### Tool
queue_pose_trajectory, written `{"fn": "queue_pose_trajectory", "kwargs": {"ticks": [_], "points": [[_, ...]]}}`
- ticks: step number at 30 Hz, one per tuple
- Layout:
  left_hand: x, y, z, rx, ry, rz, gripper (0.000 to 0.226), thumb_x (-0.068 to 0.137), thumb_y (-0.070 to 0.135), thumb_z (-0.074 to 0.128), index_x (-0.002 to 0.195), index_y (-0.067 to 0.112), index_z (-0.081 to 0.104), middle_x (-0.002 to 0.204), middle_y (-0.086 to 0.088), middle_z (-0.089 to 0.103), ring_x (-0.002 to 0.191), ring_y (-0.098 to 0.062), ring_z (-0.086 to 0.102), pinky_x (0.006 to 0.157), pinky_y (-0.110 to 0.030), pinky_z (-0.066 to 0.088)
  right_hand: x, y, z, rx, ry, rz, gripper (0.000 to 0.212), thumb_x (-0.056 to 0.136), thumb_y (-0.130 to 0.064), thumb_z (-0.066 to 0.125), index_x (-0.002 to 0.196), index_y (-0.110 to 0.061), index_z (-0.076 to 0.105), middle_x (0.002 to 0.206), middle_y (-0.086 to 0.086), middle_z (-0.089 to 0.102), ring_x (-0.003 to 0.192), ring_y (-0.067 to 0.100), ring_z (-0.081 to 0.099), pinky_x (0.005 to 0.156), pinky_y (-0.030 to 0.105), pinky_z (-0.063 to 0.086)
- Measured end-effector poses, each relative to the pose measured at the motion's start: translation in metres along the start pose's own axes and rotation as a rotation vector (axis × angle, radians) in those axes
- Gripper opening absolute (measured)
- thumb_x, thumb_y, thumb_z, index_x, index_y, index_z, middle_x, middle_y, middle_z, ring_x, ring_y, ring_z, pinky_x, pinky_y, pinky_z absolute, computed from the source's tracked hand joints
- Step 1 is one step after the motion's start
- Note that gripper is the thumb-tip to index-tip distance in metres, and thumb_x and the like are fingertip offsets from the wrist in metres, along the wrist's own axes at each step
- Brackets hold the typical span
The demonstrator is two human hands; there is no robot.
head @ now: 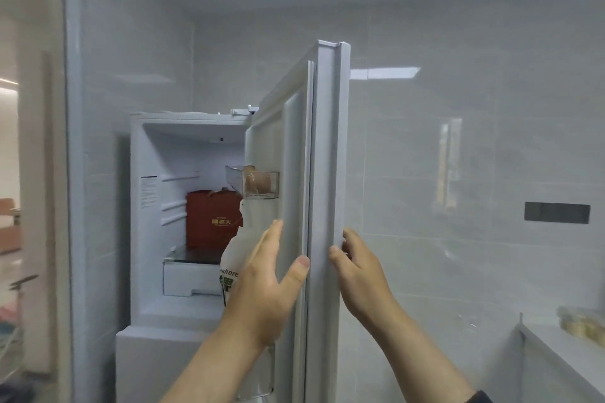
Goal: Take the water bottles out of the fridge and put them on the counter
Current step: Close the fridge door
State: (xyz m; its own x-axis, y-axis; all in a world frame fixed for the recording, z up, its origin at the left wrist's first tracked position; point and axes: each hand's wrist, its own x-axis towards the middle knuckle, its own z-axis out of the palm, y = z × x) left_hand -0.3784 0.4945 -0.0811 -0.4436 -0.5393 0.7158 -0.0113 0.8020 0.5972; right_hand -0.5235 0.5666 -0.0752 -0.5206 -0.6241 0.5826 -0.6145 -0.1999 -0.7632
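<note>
The white fridge stands open, with its door swung out towards me. A clear water bottle with a white cap and a green-lettered label stands at the inner side of the door. My left hand is in front of the bottle and hides its right side. Its fingers are straight and spread from the thumb, which lies on the door's inner seal. My right hand curls round the door's outer edge. The pale counter is at the lower right.
A red box sits on a glass shelf inside the fridge, above a white drawer. A clear door bin holds eggs. Something blurred and yellowish lies on the counter. A glass partition stands at the left.
</note>
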Motion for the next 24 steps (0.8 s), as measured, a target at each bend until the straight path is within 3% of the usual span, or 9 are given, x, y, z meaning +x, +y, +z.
{"fn": "queue_pose_trajectory", "kwargs": {"ticks": [1, 3, 9, 14, 16, 19, 21, 23, 24], "points": [[0.001, 0.0, 0.0, 0.018, 0.003, -0.032, 0.083, 0.081, 0.061, 0.039, 0.153, 0.027, 0.017, 0.152, 0.022, 0.017, 0.117, 0.039, -0.006, 0.105, -0.006, 0.006, -0.001, 0.0, 0.006, 0.02, -0.036, -0.009, 0.012, 0.098, -0.025, 0.047, 0.105, -0.027, 0.056, 0.093, -0.014, 0.056, 0.076, 0.003, 0.049, 0.07, 0.024, 0.04], [0.001, -0.004, -0.003, 0.005, 0.043, -0.071, 0.09, 0.078, 0.068, 0.033, 0.154, 0.026, 0.011, 0.16, 0.016, 0.008, 0.133, 0.024, -0.005, 0.111, -0.017, 0.004, -0.005, -0.004, 0.02, 0.039, -0.095, -0.024, 0.039, 0.101, -0.027, 0.048, 0.139, -0.03, 0.046, 0.125, -0.019, 0.049, 0.097, -0.006, 0.054, 0.08, 0.013, 0.041], [-0.005, -0.027, -0.039, -0.048, 0.16, -0.183, 0.097, 0.072, 0.069, 0.032, 0.154, 0.026, 0.006, 0.162, 0.014, 0.002, 0.147, 0.002, -0.003, 0.122, -0.035, 0.005, -0.013, -0.01, 0.073, 0.076, -0.269, -0.118, 0.052, 0.1, -0.027, 0.05, 0.147, -0.04, 0.032, 0.141, -0.026, 0.037, 0.123, -0.009, 0.045, 0.082, -0.003, 0.039], [0.005, -0.049, -0.077, -0.029, 0.232, -0.242, 0.102, 0.076, 0.066, 0.044, 0.154, 0.024, -0.004, 0.163, 0.009, 0.001, 0.148, -0.006, 0.0, 0.121, -0.038, 0.008, -0.008, -0.021, 0.131, 0.061, -0.357, -0.266, 0.056, 0.101, -0.034, 0.045, 0.151, -0.04, 0.022, 0.158, -0.026, 0.021, 0.146, -0.006, 0.017, 0.116, 0.032, 0.033], [0.009, -0.065, -0.093, -0.014, 0.27, -0.274, 0.096, 0.084, 0.061, 0.05, 0.154, 0.024, -0.005, 0.164, 0.008, 0.003, 0.149, -0.011, 0.004, 0.121, -0.04, 0.012, -0.005, -0.025, 0.154, 0.012, -0.401, -0.309, 0.055, 0.103, -0.035, 0.039, 0.153, -0.038, 0.018, 0.159, -0.028, 0.014, 0.146, -0.01, 0.006, 0.121, 0.035, 0.023], [0.018, -0.089, -0.122, 0.012, 0.323, -0.277, 0.077, 0.092, 0.045, 0.054, 0.154, 0.028, 0.01, 0.159, 0.007, 0.024, 0.146, -0.014, 0.025, 0.117, -0.038, 0.025, -0.001, -0.034, 0.185, -0.077, -0.447, -0.352, 0.054, 0.104, -0.033, 0.034, 0.154, -0.039, 0.012, 0.162, -0.022, 0.007, 0.146, -0.01, -0.001, 0.122, 0.026, 0.01], [0.025, -0.105, -0.142, -0.002, 0.374, -0.243, 0.05, 0.094, 0.033, 0.055, 0.139, 0.031, 0.034, 0.138, 0.011, 0.052, 0.122, 0.003, 0.051, 0.099, -0.019, 0.041, 0.004, -0.04, 0.205, -0.119, -0.473, -0.376, 0.055, 0.104, -0.031, 0.034, 0.153, -0.041, 0.013, 0.163, -0.02, 0.006, 0.144, -0.01, 0.0, 0.116, 0.017, 0.007], [0.032, -0.122, -0.164, -0.029, 0.387, -0.241, 0.036, 0.097, 0.022, 0.052, 0.124, 0.038, 0.037, 0.115, 0.022, 0.057, 0.095, 0.022, 0.055, 0.076, 0.0, 0.039, 0.011, -0.047, 0.23, -0.149, -0.491, -0.4, 0.055, 0.103, -0.03, 0.035, 0.153, -0.043, 0.014, 0.163, -0.018, 0.007, 0.144, -0.007, 0.004, 0.114, 0.017, 0.009], [0.036, -0.131, -0.175, -0.044, 0.387, -0.248, 0.034, 0.098, 0.022, 0.051, 0.125, 0.037, 0.037, 0.113, 0.023, 0.056, 0.093, 0.025, 0.055, 0.076, 0.001, 0.039, 0.016, -0.049, 0.242, -0.159, -0.494, -0.415, 0.055, 0.103, -0.03, 0.035, 0.153, -0.043, 0.016, 0.163, -0.017, 0.009, 0.146, -0.003, 0.006, 0.114, 0.019, 0.013]]}}
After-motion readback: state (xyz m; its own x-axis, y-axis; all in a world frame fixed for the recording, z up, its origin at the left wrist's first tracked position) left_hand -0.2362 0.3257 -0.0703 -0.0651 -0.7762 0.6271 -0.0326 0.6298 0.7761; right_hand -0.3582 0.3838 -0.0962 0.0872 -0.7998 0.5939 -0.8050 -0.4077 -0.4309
